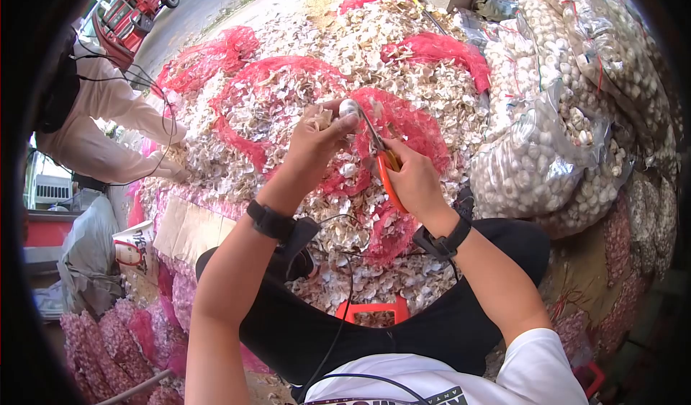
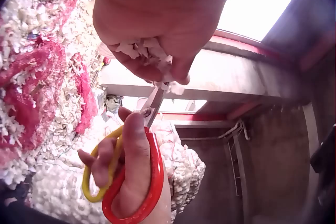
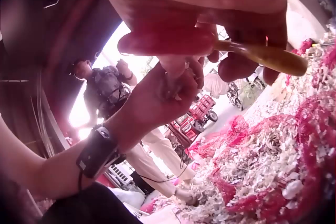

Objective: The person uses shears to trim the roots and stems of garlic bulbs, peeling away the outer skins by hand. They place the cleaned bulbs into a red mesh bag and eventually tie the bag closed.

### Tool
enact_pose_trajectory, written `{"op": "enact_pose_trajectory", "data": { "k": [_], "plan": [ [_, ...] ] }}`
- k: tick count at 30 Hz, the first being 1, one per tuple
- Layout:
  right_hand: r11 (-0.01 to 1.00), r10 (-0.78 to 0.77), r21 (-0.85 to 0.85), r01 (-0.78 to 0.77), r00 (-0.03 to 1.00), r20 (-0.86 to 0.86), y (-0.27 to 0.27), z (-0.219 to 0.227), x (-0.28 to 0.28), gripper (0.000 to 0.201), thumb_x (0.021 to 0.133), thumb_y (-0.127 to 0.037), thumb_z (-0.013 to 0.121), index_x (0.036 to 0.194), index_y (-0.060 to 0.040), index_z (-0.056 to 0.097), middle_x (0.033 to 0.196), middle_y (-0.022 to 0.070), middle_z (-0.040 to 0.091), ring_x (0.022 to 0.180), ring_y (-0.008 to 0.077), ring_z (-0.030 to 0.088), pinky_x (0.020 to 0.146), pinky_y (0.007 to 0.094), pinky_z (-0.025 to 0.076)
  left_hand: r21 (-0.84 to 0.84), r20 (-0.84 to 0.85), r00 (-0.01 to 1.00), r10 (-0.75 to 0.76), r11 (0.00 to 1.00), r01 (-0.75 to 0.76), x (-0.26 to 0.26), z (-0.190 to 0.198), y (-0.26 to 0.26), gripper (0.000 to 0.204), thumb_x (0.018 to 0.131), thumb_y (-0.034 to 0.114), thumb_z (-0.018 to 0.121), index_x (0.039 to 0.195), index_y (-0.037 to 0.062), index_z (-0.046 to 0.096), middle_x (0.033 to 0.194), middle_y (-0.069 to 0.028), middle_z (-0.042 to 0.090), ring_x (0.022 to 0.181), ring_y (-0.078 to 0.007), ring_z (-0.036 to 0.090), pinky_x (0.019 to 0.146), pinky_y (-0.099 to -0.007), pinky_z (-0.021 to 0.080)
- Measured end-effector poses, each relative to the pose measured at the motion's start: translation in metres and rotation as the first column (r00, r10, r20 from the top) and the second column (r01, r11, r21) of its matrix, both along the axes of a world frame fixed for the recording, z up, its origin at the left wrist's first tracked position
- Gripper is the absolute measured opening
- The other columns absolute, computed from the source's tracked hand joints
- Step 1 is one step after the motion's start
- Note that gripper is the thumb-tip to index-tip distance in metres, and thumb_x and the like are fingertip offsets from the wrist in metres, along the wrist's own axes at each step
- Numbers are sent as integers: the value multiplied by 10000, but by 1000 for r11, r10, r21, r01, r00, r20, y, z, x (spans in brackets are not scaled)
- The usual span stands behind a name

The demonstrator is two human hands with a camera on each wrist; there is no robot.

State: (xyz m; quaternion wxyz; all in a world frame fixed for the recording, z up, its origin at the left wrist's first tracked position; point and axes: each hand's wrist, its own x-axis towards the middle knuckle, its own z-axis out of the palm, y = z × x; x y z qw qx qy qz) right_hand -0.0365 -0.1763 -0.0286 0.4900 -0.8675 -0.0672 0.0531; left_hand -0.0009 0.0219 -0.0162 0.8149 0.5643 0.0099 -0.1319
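A whitish garlic bulb (image 1: pixel 348 108) is pinched between the thumb and fingers of my left hand (image 1: pixel 317 142), above the heap. Loose papery garlic skins (image 2: pixel 140 49) are tucked in that palm, as the left wrist view shows. My right hand (image 1: pixel 417 185) grips scissors (image 1: pixel 389 178) with red and yellow handles, its thumb and fingers through the loops. The blades (image 1: pixel 370 128) point up and left, their tips right at the bulb. From the right wrist, the yellow handle (image 3: pixel 278 60) shows below the fingers, and the bulb is mostly hidden behind the hands.
A broad heap of garlic skins (image 1: pixel 288 38) with red mesh bags (image 1: pixel 432 48) spreads ahead. Clear sacks full of garlic bulbs (image 1: pixel 529 164) stand at the right. A person (image 1: pixel 108 110) stands at the left. A red stool (image 1: pixel 374 308) shows between my legs, and cables run from my wrists.
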Motion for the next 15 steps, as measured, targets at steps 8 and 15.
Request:
{"op": "enact_pose_trajectory", "data": {
  "k": [8, 15],
  "plan": [
    [997, -11, -73, 15, 998, 62, 0, 19, 2, 395, 860, -318, 673, 1183, -94, 627, 805, 158, 685, 757, 326, 682, 666, 410, 512, -102, -114, 991, 68, 992, -80, 1, -3, 0, 313, 954, 311, 625, 1136, 58, 593, 1016, -25, 650, 975, -113, 616, 787, -233, 479],
    [982, -11, -183, 38, 990, 142, -9, 7, 7, 396, 846, -305, 699, 1159, -74, 627, 795, 138, 648, 732, 304, 658, 659, 401, 507, -226, -133, 987, -93, 972, 61, -1, -1, 6, 320, 985, 371, 556, 1062, 64, 604, 946, -38, 668, 932, -96, 630, 756, -219, 508]
  ]
}}
